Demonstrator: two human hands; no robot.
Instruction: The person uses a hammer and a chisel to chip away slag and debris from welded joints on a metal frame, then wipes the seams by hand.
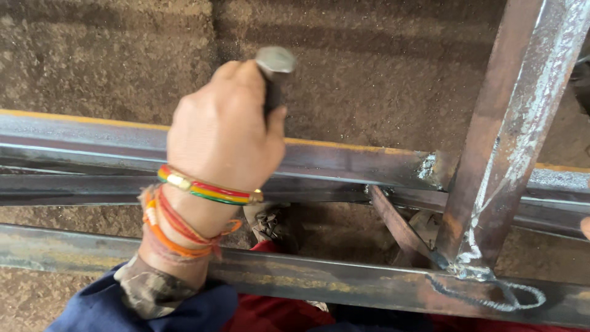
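Head view, looking straight down. My left hand (pixel 224 132) is clenched in a fist around a dark steel tool handle with a worn, round grey end (pixel 275 61); only that top end and a short bit of shank show above my thumb, the working end is hidden under my palm. Can't tell if it's a chisel, punch or hammer shaft. Red, yellow and green bangle (pixel 206 189) and orange threads (pixel 178 230) sit on the wrist, blue sleeve (pixel 144 304) below.

Fist sits right over a long grey steel rail with a yellow-painted far edge (pixel 92 144). A second rusty steel box tube (pixel 344 280) runs nearer to me, under my wrist. Off to the right of the hand, a rust-brown upright steel post with rough silver weld spatter (pixel 519 123) crosses both, with a short diagonal brace (pixel 396 224) at its foot and a chalk loop drawn on the tube (pixel 491 295). Brown dirt floor (pixel 381 74) beyond the hand.

Right hand: only a sliver of skin (pixel 586 227) at the far right edge, can't tell whether it's holding anything.

Judgement on handling: tool is solid steel, stiff, dense for its size, bare metal so slippery with dust. Grip mid-shank, clear of the struck end. Frame looks heavy and rigid, welds rough and likely sharp.
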